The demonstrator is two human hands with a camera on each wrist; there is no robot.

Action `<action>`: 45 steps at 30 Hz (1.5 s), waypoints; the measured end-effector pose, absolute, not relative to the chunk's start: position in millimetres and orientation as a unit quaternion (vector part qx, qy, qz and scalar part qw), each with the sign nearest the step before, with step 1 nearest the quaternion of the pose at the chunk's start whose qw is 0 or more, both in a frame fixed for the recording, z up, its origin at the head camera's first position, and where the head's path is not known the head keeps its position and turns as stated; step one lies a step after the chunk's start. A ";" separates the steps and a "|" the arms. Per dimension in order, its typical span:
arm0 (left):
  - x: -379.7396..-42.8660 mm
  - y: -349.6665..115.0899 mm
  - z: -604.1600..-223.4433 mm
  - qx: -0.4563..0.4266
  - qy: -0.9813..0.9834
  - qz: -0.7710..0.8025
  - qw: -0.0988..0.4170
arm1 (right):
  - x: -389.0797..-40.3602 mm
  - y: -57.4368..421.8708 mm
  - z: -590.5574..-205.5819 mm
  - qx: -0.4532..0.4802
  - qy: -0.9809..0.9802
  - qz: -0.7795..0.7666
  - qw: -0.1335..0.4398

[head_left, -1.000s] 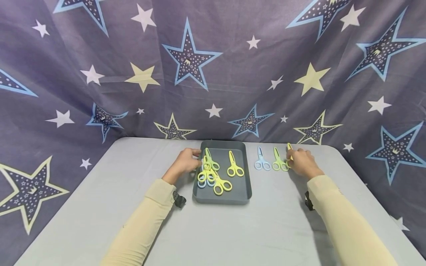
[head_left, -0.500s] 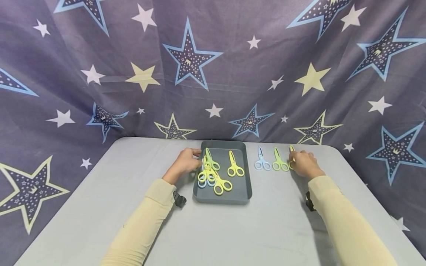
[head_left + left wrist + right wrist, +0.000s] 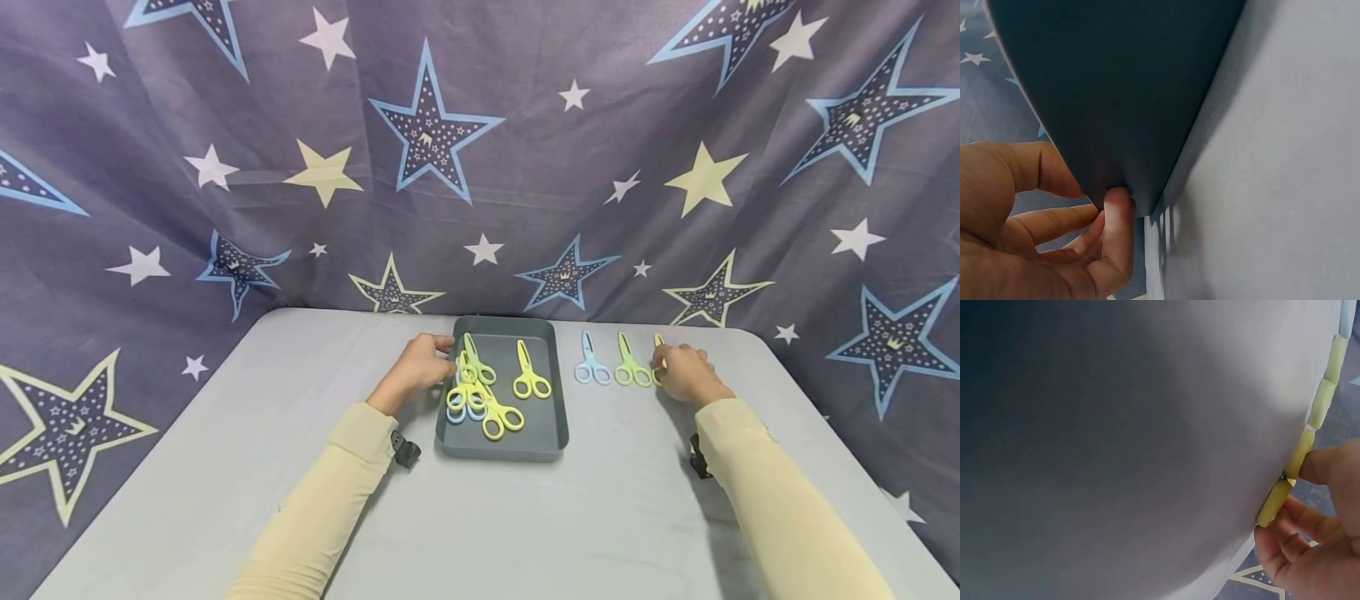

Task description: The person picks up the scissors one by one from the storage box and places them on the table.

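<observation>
My left hand [image 3: 417, 364] grips the far left part of the grey tray [image 3: 536, 432]; in the left wrist view, fingers curl against the tray's dark wall [image 3: 1116, 94]. Inside the tray, green, yellow and blue scissors lie heaped at the left, and one yellow pair [image 3: 526, 371] lies apart at the right. On the table, my right hand [image 3: 686, 372] holds yellow scissors [image 3: 659, 340], partly hidden by the fingers. The right wrist view shows the thumb and fingers at the yellow handles [image 3: 1275, 501]. Left of them, green scissors [image 3: 632, 372] and blue scissors [image 3: 592, 372] lie in a row, blades pointing away.
The light grey table [image 3: 480, 533] has its far edge close against a star-patterned curtain [image 3: 525, 167]. The tray's raised rim stands between its scissors and the row on the table.
My right hand has slid slightly right and nearer with the yellow scissors, bringing them more level with the green pair. The left hand and the tray have stayed put.
</observation>
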State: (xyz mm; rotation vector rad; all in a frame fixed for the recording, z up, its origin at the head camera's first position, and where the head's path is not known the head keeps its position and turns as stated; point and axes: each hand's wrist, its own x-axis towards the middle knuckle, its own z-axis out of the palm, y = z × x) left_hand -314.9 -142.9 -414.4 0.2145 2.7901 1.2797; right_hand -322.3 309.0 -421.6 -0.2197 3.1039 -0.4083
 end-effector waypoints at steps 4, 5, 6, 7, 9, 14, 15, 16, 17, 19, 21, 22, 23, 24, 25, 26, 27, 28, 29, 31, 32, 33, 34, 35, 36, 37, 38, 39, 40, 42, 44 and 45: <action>-314.7 -142.5 -414.1 0.071 0.906 0.416 0.031 | -323.0 310.5 -422.0 -0.068 0.989 -0.132 0.011; -314.7 -142.5 -414.1 0.070 0.906 0.417 0.032 | -323.3 311.0 -422.1 -0.068 0.989 -0.133 0.013; -314.5 -142.4 -413.9 0.069 0.906 0.417 0.033 | -323.5 311.2 -421.8 -0.068 0.988 -0.134 0.015; -314.3 -142.3 -413.8 0.068 0.906 0.417 0.033 | -323.2 310.8 -421.0 -0.069 0.988 -0.135 0.017; -314.1 -142.1 -413.5 0.067 0.906 0.417 0.034 | -323.2 310.5 -419.9 -0.072 0.988 -0.135 0.015; -314.5 -142.2 -413.4 0.069 0.908 0.412 0.032 | -320.3 305.1 -412.3 -0.084 0.987 -0.135 -0.003; -314.5 -142.3 -413.4 0.070 0.908 0.411 0.031 | -320.0 303.4 -410.6 -0.086 0.987 -0.135 -0.007; -314.5 -142.4 -413.3 0.070 0.908 0.412 0.031 | -319.5 301.7 -409.3 -0.087 0.987 -0.135 -0.011; -314.5 -142.4 -413.3 0.070 0.908 0.412 0.031 | -319.4 300.1 -408.5 -0.089 0.987 -0.135 -0.015; -314.6 -142.2 -413.2 0.070 0.908 0.412 0.031 | -319.0 296.4 -406.6 -0.091 0.986 -0.134 -0.022; -314.6 -142.1 -412.9 0.071 0.909 0.410 0.032 | -318.3 292.3 -405.1 -0.093 0.986 -0.132 -0.029; -314.7 -142.1 -412.8 0.071 0.909 0.410 0.032 | -318.1 290.3 -404.4 -0.094 0.986 -0.131 -0.033; -314.8 -142.0 -412.8 0.072 0.909 0.410 0.032 | -318.0 288.1 -403.5 -0.096 0.986 -0.130 -0.037; -314.7 -141.9 -412.7 0.071 0.909 0.410 0.032 | -317.6 285.6 -402.6 -0.098 0.986 -0.128 -0.041; -314.6 -141.8 -412.6 0.071 0.909 0.410 0.032 | -317.5 283.0 -401.7 -0.101 0.986 -0.127 -0.045; -314.4 -141.7 -412.5 0.070 0.909 0.410 0.032 | -317.3 280.3 -401.0 -0.104 0.985 -0.126 -0.049; -314.3 -141.7 -412.5 0.069 0.909 0.411 0.032 | -317.3 277.5 -400.5 -0.106 0.985 -0.125 -0.053; -314.2 -141.7 -412.5 0.069 0.908 0.411 0.033 | -317.5 274.8 -400.2 -0.110 0.985 -0.123 -0.056; -314.1 -141.7 -412.5 0.069 0.909 0.411 0.033 | -317.2 271.7 -399.8 -0.114 0.984 -0.121 -0.060; -314.2 -141.7 -412.8 0.069 0.909 0.410 0.034 | -317.0 265.3 -399.5 -0.120 0.983 -0.120 -0.066; -314.3 -141.8 -412.8 0.069 0.909 0.410 0.034 | -316.5 262.3 -399.3 -0.124 0.983 -0.120 -0.069; -314.4 -141.8 -412.9 0.069 0.909 0.410 0.034 | -316.6 259.4 -399.3 -0.126 0.982 -0.119 -0.071; -314.4 -141.8 -413.1 0.068 0.909 0.410 0.034 | -316.5 256.1 -399.5 -0.129 0.982 -0.119 -0.073; -314.5 -141.7 -413.2 0.068 0.909 0.410 0.033 | -316.2 252.8 -399.5 -0.132 0.981 -0.120 -0.075; -314.6 -141.7 -413.3 0.068 0.909 0.410 0.033 | -315.8 249.6 -399.3 -0.136 0.980 -0.120 -0.077; -314.7 -141.6 -413.3 0.067 0.909 0.410 0.032 | -315.4 246.7 -398.9 -0.139 0.980 -0.119 -0.080; -314.7 -141.5 -413.4 0.067 0.909 0.410 0.032 | -314.9 243.9 -398.3 -0.143 0.979 -0.118 -0.082; -315.0 -141.4 -413.6 0.067 0.909 0.410 0.032 | -314.3 240.9 -397.3 -0.147 0.979 -0.117 -0.085; -315.2 -141.3 -413.7 0.068 0.909 0.409 0.032 | -313.6 238.0 -396.2 -0.153 0.977 -0.115 -0.090; -315.5 -141.3 -413.9 0.068 0.910 0.408 0.031 | -312.3 232.6 -394.0 -0.167 0.975 -0.110 -0.099; -315.6 -141.3 -414.0 0.067 0.910 0.407 0.030 | -311.3 226.9 -392.0 -0.180 0.972 -0.108 -0.106; -315.7 -141.4 -414.0 0.067 0.911 0.407 0.029 | -311.2 224.1 -391.3 -0.186 0.971 -0.107 -0.110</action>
